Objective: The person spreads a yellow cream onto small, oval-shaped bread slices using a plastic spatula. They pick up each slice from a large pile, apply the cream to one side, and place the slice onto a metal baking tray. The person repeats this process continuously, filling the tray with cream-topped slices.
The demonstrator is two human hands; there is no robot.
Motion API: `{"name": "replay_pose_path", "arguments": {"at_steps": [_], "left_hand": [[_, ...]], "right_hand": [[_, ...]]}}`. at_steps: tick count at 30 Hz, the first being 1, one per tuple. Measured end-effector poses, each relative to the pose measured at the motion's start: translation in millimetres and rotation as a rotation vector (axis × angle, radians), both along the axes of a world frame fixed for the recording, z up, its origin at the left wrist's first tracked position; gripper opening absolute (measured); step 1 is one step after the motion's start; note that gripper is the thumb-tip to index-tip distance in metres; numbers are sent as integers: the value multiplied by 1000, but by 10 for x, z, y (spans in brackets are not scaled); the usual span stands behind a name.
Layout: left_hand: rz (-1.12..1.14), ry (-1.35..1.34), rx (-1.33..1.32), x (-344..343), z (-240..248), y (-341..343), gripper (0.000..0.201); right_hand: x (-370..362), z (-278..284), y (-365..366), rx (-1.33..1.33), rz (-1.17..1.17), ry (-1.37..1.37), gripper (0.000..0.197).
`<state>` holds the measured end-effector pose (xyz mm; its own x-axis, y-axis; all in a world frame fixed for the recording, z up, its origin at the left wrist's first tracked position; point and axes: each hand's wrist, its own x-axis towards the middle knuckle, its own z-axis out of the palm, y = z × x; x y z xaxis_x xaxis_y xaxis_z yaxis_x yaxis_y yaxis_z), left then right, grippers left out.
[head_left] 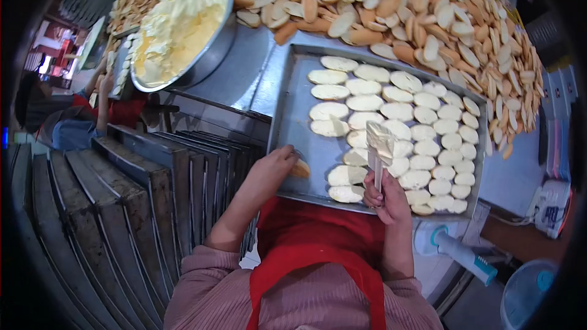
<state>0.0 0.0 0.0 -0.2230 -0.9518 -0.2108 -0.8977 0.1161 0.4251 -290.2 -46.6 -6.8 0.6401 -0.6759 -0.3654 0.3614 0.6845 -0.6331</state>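
My right hand [386, 197] is closed round the handle of a spatula [381, 146], its blade smeared with pale yellow cream. The blade is over the rows of cream-coated oval bread slices [365, 102] in a large metal tray [293, 116]. At the tray's left side, my left hand [276, 168] has its fingers curled at one bread slice [299, 168] with a brown crust; the fingertips are partly hidden. Coated slices fill the middle and right of the tray.
A metal bowl [226, 27] of yellow cream [177, 30] stands at the far left. Behind the tray lies a big heap of bread slices [422, 12]. Many upright trays [131, 189] are stacked at left. Another person [73, 125] works beyond them.
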Motion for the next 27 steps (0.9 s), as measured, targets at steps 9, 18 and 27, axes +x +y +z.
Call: {"name": "replay_pose_path", "arguments": {"at_steps": [9, 18, 27], "left_hand": [[77, 46, -244, -70, -61, 31, 36], [650, 1640, 224, -407, -20, 38, 41], [790, 2048, 370, -486, -163, -1, 45]], "right_hand": [[27, -48, -6, 108, -35, -33, 40], [189, -2, 26, 79, -12, -11, 42], [224, 97, -17, 40, 162, 125, 42]]}}
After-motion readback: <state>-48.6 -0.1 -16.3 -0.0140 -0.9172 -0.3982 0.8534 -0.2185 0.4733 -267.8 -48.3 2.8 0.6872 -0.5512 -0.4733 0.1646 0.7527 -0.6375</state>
